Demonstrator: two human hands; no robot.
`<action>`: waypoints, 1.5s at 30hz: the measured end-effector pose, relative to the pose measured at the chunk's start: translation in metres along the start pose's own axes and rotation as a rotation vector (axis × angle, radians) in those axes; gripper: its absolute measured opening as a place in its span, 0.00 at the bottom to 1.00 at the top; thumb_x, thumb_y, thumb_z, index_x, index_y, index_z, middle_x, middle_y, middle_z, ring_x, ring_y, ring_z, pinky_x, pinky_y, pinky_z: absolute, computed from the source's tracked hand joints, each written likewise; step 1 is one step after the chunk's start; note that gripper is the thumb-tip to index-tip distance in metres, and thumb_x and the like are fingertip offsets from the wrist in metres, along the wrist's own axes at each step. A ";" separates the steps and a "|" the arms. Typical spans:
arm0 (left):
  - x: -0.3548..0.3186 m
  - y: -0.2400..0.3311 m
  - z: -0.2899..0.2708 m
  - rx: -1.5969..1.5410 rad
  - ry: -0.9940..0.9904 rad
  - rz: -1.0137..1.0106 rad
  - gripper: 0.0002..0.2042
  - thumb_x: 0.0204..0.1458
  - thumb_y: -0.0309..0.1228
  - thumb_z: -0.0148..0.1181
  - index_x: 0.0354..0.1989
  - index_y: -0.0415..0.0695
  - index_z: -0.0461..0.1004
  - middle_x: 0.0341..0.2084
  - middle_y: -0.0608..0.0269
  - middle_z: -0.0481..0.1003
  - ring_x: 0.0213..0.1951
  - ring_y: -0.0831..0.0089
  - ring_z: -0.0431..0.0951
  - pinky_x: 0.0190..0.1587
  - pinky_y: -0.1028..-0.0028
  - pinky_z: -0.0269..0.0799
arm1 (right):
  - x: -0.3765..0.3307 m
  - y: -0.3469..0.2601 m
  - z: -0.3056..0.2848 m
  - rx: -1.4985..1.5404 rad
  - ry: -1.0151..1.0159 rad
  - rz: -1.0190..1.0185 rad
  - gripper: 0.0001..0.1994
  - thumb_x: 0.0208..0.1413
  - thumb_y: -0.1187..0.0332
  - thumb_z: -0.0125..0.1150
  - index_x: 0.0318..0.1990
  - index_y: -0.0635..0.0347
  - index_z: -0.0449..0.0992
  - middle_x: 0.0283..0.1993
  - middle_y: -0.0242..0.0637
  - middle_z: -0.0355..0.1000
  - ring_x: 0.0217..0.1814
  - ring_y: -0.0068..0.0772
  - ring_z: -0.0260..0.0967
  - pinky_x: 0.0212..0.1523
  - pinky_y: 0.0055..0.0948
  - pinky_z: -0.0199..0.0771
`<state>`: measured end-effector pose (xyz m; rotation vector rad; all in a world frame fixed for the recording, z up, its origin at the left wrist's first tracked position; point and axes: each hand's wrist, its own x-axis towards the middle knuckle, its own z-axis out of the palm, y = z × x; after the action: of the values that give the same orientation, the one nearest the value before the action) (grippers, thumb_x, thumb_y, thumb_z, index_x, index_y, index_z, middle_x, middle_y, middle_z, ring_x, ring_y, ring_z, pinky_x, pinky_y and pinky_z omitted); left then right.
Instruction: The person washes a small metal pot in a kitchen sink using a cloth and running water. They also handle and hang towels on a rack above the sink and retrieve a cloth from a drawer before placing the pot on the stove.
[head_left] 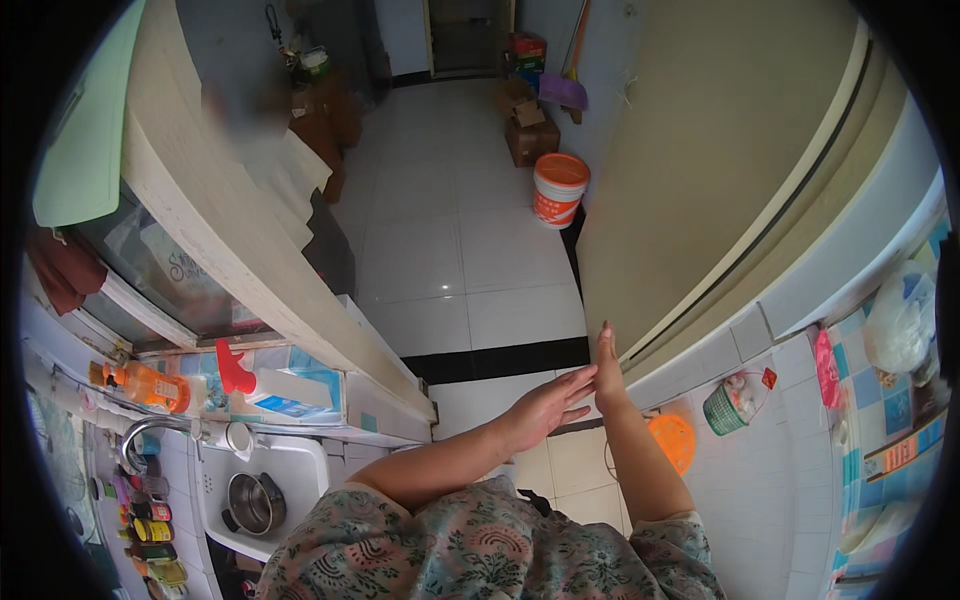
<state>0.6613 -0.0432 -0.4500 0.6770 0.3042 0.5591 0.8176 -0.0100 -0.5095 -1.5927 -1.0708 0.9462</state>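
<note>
My left hand (540, 412) is stretched out in front of my body, its fingers extended and slightly apart. The fingertips meet or nearly meet my right hand (607, 372), which is seen edge-on with straight fingers pointing away from me. I see nothing held in either hand. Below them, near my right forearm, an orange round thing (672, 443) is partly hidden by the arm. To my left, a metal pot (256, 502) stands in the white sink (313, 470) by a curved faucet (132, 440).
On the left ledge are a spray bottle with a red head (290, 388) and an orange bottle (150, 387). A green basket (728, 408) hangs at right. Beyond the black threshold (500, 364), a lidded bucket (560, 190) and cardboard boxes (532, 140) stand near the door (720, 130).
</note>
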 end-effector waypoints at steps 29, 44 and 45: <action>0.252 0.378 -0.388 0.469 1.355 0.214 0.14 0.55 0.38 0.51 0.27 0.39 0.71 0.15 0.69 0.67 0.18 0.82 0.65 0.22 0.80 0.61 | 0.665 -0.147 0.210 0.113 -1.104 0.043 0.11 0.60 0.64 0.47 0.39 0.63 0.70 0.35 0.35 0.71 0.35 0.24 0.68 0.39 0.23 0.69; 0.458 0.721 -0.652 0.552 1.183 0.171 0.08 0.53 0.33 0.53 0.31 0.40 0.70 0.19 0.68 0.69 0.21 0.82 0.67 0.25 0.81 0.63 | 1.070 -0.169 0.396 0.069 -0.863 0.231 0.10 0.59 0.64 0.49 0.40 0.61 0.71 0.39 0.34 0.71 0.39 0.26 0.68 0.40 0.26 0.69; 0.470 0.741 -0.671 0.557 1.217 0.166 0.08 0.53 0.33 0.53 0.31 0.40 0.70 0.19 0.68 0.69 0.22 0.82 0.67 0.25 0.81 0.64 | 1.106 -0.175 0.412 0.064 -0.827 0.242 0.11 0.59 0.63 0.49 0.39 0.61 0.71 0.38 0.34 0.71 0.38 0.26 0.68 0.39 0.26 0.69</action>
<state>0.4621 1.0424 -0.4986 0.8309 1.5950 1.0236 0.7470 1.1810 -0.5325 -1.3014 -1.3789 1.8762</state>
